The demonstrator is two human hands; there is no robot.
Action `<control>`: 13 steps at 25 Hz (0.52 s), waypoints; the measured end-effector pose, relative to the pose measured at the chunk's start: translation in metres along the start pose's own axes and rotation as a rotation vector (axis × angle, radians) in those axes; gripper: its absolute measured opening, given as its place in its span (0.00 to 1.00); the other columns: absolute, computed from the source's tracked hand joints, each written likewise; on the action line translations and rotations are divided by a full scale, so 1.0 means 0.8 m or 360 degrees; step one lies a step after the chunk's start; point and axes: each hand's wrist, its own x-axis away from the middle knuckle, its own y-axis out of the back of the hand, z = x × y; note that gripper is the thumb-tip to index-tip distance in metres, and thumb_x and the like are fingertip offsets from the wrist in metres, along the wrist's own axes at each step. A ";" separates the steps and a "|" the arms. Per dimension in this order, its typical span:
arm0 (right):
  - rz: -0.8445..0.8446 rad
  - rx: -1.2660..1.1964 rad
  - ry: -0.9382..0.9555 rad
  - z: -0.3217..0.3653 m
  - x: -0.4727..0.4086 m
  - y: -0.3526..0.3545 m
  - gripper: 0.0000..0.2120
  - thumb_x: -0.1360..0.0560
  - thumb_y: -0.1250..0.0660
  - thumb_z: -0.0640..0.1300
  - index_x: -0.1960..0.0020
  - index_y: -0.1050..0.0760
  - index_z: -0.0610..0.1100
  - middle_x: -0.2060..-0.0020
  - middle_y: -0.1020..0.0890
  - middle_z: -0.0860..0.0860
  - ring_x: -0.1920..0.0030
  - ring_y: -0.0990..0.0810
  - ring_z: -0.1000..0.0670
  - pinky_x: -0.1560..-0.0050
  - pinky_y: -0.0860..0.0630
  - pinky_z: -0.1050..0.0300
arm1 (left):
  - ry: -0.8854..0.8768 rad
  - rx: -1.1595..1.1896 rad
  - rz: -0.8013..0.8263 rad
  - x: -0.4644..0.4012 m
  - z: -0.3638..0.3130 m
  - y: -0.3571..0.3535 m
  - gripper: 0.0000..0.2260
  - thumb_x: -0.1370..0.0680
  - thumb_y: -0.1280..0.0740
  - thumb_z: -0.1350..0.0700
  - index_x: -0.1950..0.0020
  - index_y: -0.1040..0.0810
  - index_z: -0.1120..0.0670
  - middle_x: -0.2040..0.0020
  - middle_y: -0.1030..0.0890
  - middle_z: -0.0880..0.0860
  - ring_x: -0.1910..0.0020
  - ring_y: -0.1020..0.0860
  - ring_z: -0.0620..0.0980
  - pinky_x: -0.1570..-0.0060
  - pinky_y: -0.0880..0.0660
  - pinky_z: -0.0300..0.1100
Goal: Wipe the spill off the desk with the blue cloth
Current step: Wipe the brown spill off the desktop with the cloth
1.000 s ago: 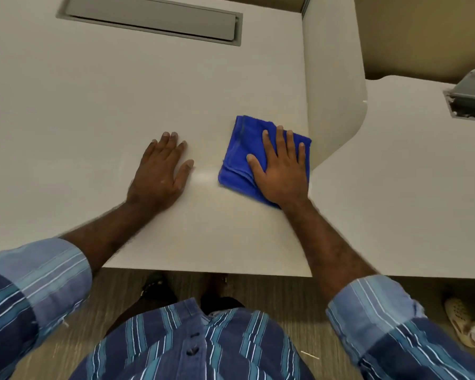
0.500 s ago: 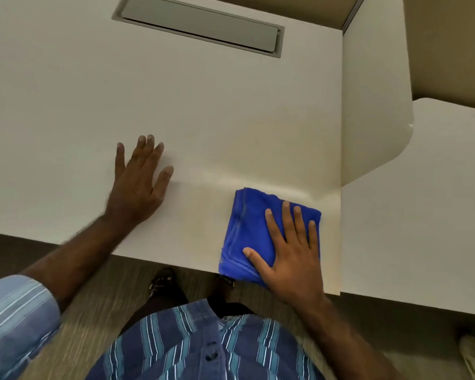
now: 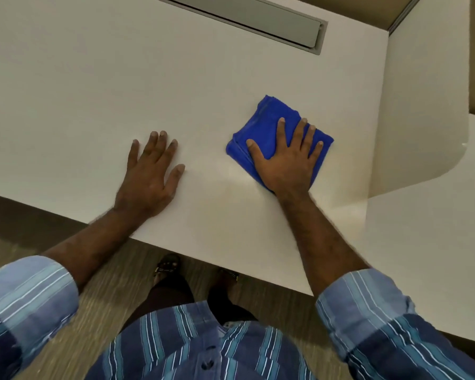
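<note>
Both hands lie palm-down on the white surface (image 3: 80, 100) in the head view, the only one given. The right hand (image 3: 283, 163) is flat with its fingers spread wide, pressing on the folded blue cloth (image 3: 269, 116); it grips nothing, it only pins the cloth down. The left hand (image 3: 148, 174) is also open and flat, fingers slightly fanned, resting bare on the surface well to the left of the cloth, and appears to act as a brace.

The cloth sits on the right part of the surface, near the upright side panel (image 3: 422, 105) but apart from it, and short of the long grey cable tray lid (image 3: 244, 17) at the far edge. A faint sheen (image 3: 225, 187) shows just in front of the cloth, toward the person; it may be damp left by wiping, though no clear spill can be made out.

The step in hand looks like the wiping stroke itself. The next move probably calls for steady downward pressure while sliding the cloth across the sheen. Both forearms reach forward, sleeves (image 3: 368, 311) rolled back, the right wrist nearly straight behind the palm.
</note>
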 end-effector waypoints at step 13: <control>0.0124 -0.0087 0.0906 0.062 0.116 -0.032 0.38 0.16 0.52 0.72 0.12 0.50 0.55 0.11 0.51 0.48 0.11 0.55 0.43 0.15 0.54 0.32 | -0.0021 -0.0007 0.0039 -0.001 -0.002 0.008 0.26 0.15 0.50 0.53 0.16 0.39 0.57 0.15 0.41 0.59 0.14 0.46 0.56 0.17 0.52 0.62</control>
